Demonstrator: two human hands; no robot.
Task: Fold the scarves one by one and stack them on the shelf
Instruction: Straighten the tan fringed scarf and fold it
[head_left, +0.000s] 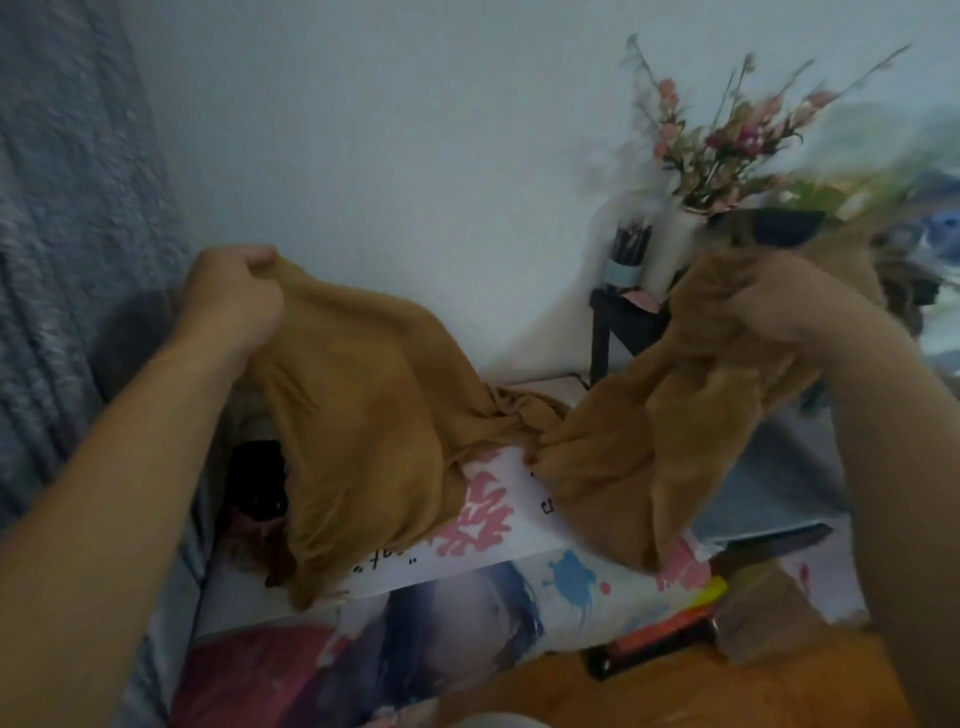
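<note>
Both fists clench a mustard scarf (374, 415), left hand (231, 306) and right hand (769, 306) level and wide apart, its twisted middle sagging lengthwise between them onto a printed surface (493, 525).

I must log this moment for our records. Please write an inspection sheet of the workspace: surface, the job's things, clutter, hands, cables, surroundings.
Surface: white printed surface with pink and blue shapes; the scarf's middle lies on it.
Job's things: one tan scarf, lifted at both ends, not yet folded; no folded stack seen.
Clutter: dark object under the scarf's left part; orange and yellow items at lower right, blurred.
Hands: left hand grips one scarf end; right hand grips the bunched other end.
Cables: nothing seen.
Surroundings: white wall, grey curtain at left, flowers in a vase on a dark stand.
</note>
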